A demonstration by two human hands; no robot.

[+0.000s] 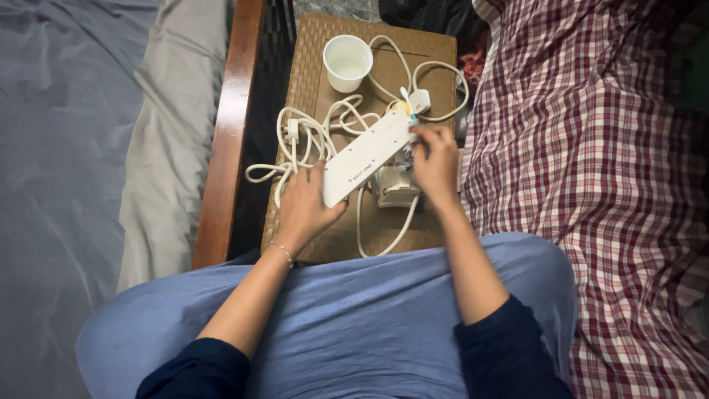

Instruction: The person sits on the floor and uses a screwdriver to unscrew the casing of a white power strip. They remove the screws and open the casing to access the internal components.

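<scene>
A small dark printed label (362,171) runs along the white power strip (369,157); nothing else of that kind.

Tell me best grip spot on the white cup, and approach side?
Probably the white cup by its side wall just below the rim, coming from its left. It stands upright and open-topped on the woven table; white cable loops lie to its right and front, and both hands, left hand and right hand, are busy on the power strip.
</scene>
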